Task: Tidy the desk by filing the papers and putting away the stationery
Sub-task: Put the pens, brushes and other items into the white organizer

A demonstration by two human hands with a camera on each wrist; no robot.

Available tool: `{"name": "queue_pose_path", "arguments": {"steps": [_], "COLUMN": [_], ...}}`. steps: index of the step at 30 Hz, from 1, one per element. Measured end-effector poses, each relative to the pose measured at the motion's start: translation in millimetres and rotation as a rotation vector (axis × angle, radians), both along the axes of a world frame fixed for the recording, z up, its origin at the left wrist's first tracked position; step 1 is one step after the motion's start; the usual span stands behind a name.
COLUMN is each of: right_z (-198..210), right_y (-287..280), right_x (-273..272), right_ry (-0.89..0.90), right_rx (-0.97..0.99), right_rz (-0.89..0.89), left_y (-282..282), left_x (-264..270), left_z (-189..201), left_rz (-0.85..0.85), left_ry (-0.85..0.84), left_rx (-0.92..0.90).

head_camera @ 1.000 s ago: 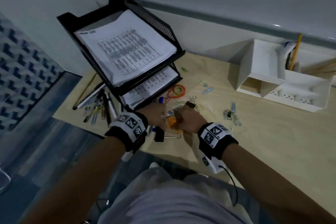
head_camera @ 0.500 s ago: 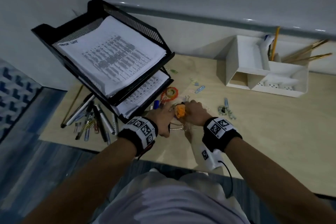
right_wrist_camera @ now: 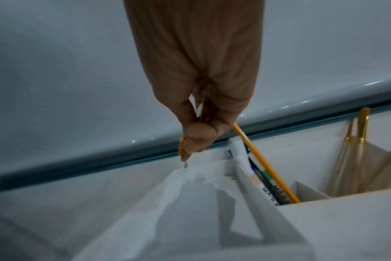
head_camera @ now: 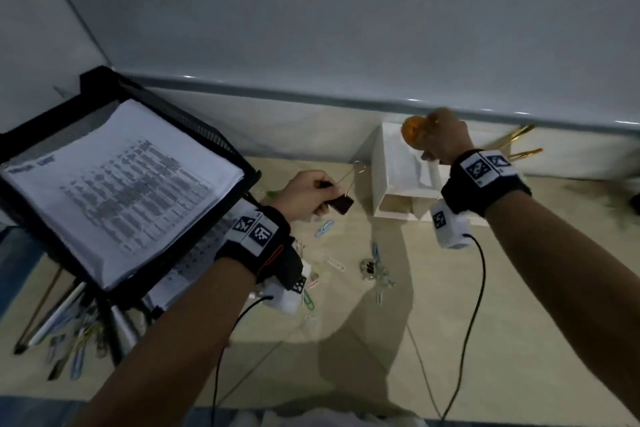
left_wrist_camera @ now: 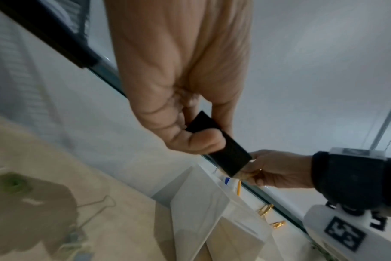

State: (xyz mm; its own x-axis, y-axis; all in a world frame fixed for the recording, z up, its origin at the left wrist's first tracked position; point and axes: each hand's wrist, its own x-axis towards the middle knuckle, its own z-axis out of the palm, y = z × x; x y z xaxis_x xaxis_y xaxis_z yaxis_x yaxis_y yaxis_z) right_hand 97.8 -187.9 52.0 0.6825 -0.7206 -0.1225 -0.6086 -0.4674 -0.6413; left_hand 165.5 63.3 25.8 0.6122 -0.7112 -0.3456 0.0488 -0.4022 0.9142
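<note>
Clip — black binder clip, mid-frame in the head view, pinched in the left hand above the desk. Up top right, the right hand grips an orange thing over the white organizer. Left wrist view gets what the head view can't: thumb pressed flat on the clip's black face. Right wrist view looks down into the organizer, showing a yellow pencil and markers in one slot, gold pens at far right; the orange thing is barely a sliver there. Paper clips lie scattered on the pale wood; a black tray of papers fills the left, grey wall behind. Half a second ago both hands were huddled low on the desk; now both are lifted, the right one up at the organizer.
</note>
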Motion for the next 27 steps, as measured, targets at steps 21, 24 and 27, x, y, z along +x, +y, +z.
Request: {"name": "queue_pose_path", "arguments": {"steps": [21,24,27], "right_z": [0,0,-8], "right_y": [-17,-48,-77], "right_x": [-36,-59,-80], "right_ry": [-0.574,-0.617,-0.52], "right_rx": [0.458,0.339,0.109], "right_rz": [-0.032,-0.164,-0.197], "left_y": [-156,-177,-198], "left_x": [-1,4,14], "left_z": [28,33,32], "left_rz": [-0.061,-0.093,-0.274], "left_ry": [-0.041,-0.216,-0.532], "left_rx": [-0.046,0.06,0.283]}}
